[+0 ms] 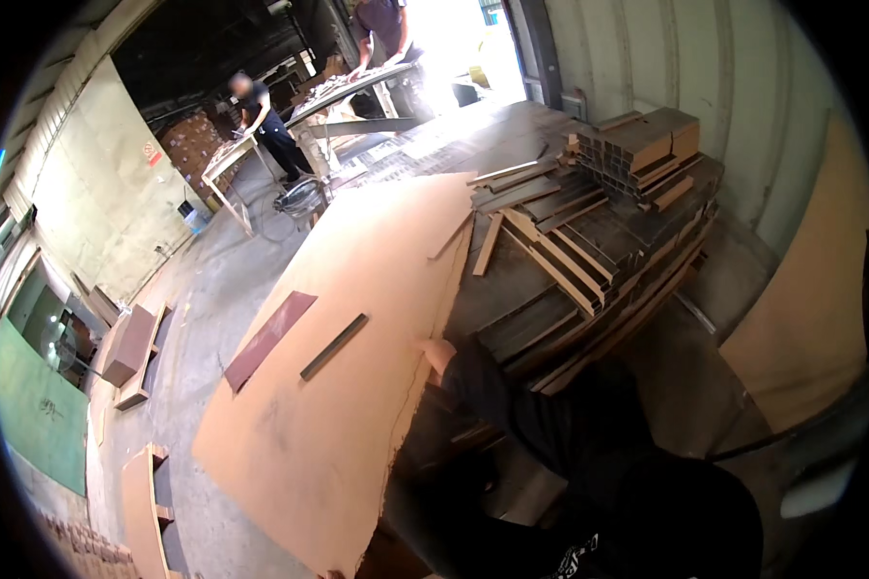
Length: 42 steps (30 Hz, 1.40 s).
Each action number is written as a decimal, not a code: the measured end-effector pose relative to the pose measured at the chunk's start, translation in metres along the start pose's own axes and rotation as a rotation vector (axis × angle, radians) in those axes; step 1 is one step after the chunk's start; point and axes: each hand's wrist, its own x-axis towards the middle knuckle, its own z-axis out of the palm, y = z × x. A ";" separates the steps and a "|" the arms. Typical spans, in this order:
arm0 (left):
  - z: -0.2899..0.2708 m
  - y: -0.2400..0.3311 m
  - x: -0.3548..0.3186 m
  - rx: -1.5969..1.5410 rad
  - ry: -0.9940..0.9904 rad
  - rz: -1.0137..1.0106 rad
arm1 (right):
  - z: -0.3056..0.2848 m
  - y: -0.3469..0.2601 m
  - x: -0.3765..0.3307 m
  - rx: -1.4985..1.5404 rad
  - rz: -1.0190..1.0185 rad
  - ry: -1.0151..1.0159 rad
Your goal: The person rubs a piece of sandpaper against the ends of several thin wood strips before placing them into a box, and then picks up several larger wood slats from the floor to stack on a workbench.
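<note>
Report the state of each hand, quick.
Left hand: cannot be told; only a sliver shows at the picture's lower edge, by the large tan sheet.
Right hand: closed on the sheet's edge, holding it.

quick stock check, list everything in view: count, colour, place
big sheet: one, tan, centre
wide strip: one, reddish brown, on the sheet
narrow bar: one, dark, on the sheet
stack: one, dark brown, right of sheet
hollow pieces: several, brown, on the stack
leaning sheet: one, tan, far right
block: one, brown, left floor
low board: one, tan, lower left
panel: one, green, left edge
fan: one, grey, by the panel
sign: one, red-white, left wall
tables: two, pale and dark, back
people: two, dark clothes, by the tables
sleeve: one, black, lower centre
right fingers: one set, bare, sheet's right edge
left fingers: one set, bare, bottom edge
</note>
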 end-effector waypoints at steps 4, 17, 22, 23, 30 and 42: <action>-0.016 0.010 -0.006 -0.188 0.164 -0.408 | 0.014 0.001 -0.029 -0.010 0.048 -0.022; -0.065 0.027 -0.033 -0.040 0.188 -0.078 | 0.064 -0.025 -0.128 -1.727 -0.120 -1.222; -0.042 0.024 -0.039 0.153 0.147 -0.022 | 0.098 0.034 -0.024 -1.900 -1.064 -0.715; -0.040 0.026 -0.038 0.192 0.139 0.013 | 0.102 0.040 -0.014 -2.122 -1.015 -0.638; -0.040 0.028 -0.038 0.426 0.106 0.205 | 0.054 -0.022 0.054 -1.920 -0.597 -0.203; -0.068 0.019 -0.053 0.740 0.203 0.490 | -0.097 -0.182 0.016 -2.209 -0.726 0.215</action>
